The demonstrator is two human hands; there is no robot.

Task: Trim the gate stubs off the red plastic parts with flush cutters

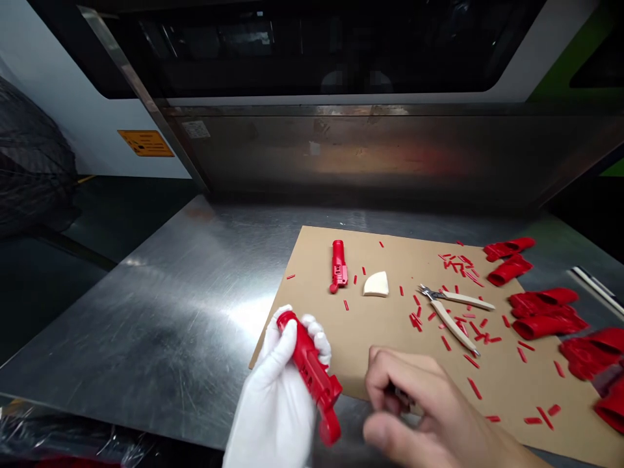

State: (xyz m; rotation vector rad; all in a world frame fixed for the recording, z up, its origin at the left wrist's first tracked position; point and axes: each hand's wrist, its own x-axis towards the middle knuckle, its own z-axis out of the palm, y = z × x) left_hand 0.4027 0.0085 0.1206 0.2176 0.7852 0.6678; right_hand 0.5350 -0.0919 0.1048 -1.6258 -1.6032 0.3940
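Observation:
My left hand (pixel 285 390), in a white glove, is wrapped round a red plastic part (pixel 309 364). The part is tube-like with a small rounded knob at its lower end, and it tilts down to the right. To its right is my bare right hand (pixel 424 403), apart from the part, with curled fingers. Something small and dark shows within those fingers, too hidden to name. A similar red part (pixel 338 266) lies on the brown cardboard sheet (pixel 351 331). Beside it sits a cream-coloured wedge-shaped piece (pixel 376 284).
Cutting nippers (pixel 451 312) with cream handles lie spread on the cardboard among many red plastic scraps (pixel 461 265). Several red moulded parts (pixel 546 312) line its right side. The metal table (pixel 185 325) ends against a raised metal panel (pixel 341 153) at the back.

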